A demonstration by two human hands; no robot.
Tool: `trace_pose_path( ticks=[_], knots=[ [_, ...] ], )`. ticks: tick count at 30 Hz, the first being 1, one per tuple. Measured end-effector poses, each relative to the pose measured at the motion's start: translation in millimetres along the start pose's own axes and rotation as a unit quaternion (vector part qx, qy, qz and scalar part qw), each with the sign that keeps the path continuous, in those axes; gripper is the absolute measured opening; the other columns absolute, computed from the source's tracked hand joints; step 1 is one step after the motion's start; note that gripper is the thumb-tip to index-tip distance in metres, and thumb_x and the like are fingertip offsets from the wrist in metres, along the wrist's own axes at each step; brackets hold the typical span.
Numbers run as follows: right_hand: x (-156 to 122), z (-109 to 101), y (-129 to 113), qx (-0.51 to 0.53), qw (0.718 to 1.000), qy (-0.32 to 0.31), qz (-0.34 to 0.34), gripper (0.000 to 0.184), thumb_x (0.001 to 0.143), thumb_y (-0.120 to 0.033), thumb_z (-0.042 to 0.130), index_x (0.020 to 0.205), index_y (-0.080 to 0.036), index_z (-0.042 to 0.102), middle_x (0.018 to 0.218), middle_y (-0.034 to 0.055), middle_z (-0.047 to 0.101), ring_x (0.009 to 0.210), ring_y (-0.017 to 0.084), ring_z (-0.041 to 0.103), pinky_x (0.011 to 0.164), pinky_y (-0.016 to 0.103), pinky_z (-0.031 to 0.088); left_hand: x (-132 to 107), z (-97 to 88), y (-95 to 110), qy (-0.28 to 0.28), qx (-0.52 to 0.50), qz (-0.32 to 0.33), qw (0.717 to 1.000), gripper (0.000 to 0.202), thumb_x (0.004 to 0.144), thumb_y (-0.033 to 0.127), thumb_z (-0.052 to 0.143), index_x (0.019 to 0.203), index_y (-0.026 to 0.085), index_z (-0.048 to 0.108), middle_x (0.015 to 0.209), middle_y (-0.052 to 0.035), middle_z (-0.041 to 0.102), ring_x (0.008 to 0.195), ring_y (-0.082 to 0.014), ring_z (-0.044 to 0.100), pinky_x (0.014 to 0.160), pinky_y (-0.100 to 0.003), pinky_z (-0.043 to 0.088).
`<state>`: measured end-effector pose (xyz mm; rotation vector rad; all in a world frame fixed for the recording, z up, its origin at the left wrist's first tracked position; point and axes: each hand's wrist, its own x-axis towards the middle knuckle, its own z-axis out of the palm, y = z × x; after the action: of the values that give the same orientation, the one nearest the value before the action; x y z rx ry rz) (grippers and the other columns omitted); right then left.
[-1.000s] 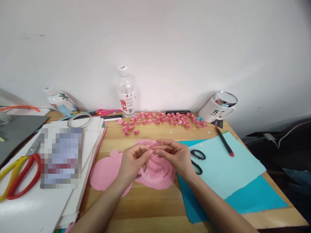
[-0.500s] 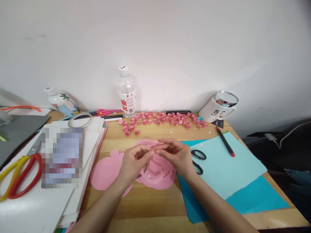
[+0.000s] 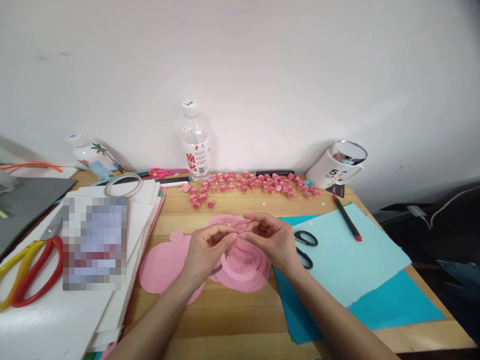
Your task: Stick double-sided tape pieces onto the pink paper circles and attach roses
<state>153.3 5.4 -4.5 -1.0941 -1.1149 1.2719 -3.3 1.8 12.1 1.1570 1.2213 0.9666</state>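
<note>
paper strip (image 3: 240, 277): pink | rosettes (image 3: 203, 198): pink | upper sheet (image 3: 360, 265): pale aqua

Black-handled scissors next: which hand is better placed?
Probably the right hand: the black-handled scissors show right beside it, while the left hand is farther away. Both hands appear busy pinching a pink paper strip.

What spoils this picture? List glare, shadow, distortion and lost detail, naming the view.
Head view: sheen on the glossy white sheet, lower left; faint shadow on the wall beside the clear plastic bottle; the white mug leans outward, probably wide-angle stretch; a mosaic hides the flat item; the small piece between left hand and right hand is too fine to identify.
</note>
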Motion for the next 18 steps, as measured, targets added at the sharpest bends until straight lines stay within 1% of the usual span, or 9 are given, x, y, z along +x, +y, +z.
trace_pose_path(
  ticks=[5,9,11,15,18],
  knots=[
    [0.2,1.5,-2.6,0.028,0.999,-0.011,0.013,0.033,0.056,-0.024,0.082,0.087,-0.020,0.068,0.067,-0.0005,0.067,0.062,0.015,0.064,0.062,0.029,0.054,0.8,-1.3,-1.9,-0.006,-0.006,0.009,1.000,0.014,0.073,0.028,0.065,0.071,0.014,0.066,0.047,0.0033,0.053,0.041,-0.0061,0.045,0.041,-0.017,0.035],
    [-0.4,2.8,-5.1,0.053,0.997,-0.040,0.030,0.035,0.057,-0.024,0.081,0.089,-0.021,0.068,0.081,0.0038,0.073,0.074,0.018,0.068,0.068,0.032,0.057,1.7,-3.1,-0.5,0.010,-0.013,0.002,1.000,0.019,0.074,0.032,0.064,0.072,0.014,0.066,0.045,0.0035,0.053,0.037,-0.0061,0.044,0.038,-0.017,0.034],
    [-0.7,2.6,-5.4,0.057,0.997,-0.046,0.037,0.035,0.057,-0.024,0.081,0.090,-0.020,0.068,0.085,0.0054,0.074,0.076,0.020,0.069,0.069,0.032,0.057,2.1,-3.8,0.3,0.020,-0.013,0.004,1.000,0.019,0.073,0.032,0.065,0.072,0.013,0.066,0.045,0.0034,0.053,0.038,-0.0063,0.045,0.039,-0.017,0.034],
    [-1.0,1.8,-5.4,0.052,0.997,-0.041,0.051,0.031,0.061,-0.023,0.078,0.090,-0.020,0.068,0.087,0.0060,0.074,0.081,0.021,0.070,0.069,0.031,0.057,2.1,-3.3,1.7,0.028,-0.009,0.003,1.000,0.018,0.071,0.031,0.066,0.071,0.013,0.066,0.044,0.0032,0.054,0.038,-0.0064,0.046,0.040,-0.017,0.036],
    [-0.9,2.1,-5.2,0.041,0.997,-0.036,0.050,0.026,0.065,-0.023,0.075,0.090,-0.020,0.068,0.088,0.0059,0.075,0.079,0.021,0.071,0.067,0.030,0.058,1.6,-2.1,1.9,0.020,-0.012,-0.006,1.000,0.019,0.071,0.031,0.066,0.072,0.013,0.066,0.043,0.0039,0.053,0.035,-0.0058,0.043,0.037,-0.016,0.032]
  ],
)
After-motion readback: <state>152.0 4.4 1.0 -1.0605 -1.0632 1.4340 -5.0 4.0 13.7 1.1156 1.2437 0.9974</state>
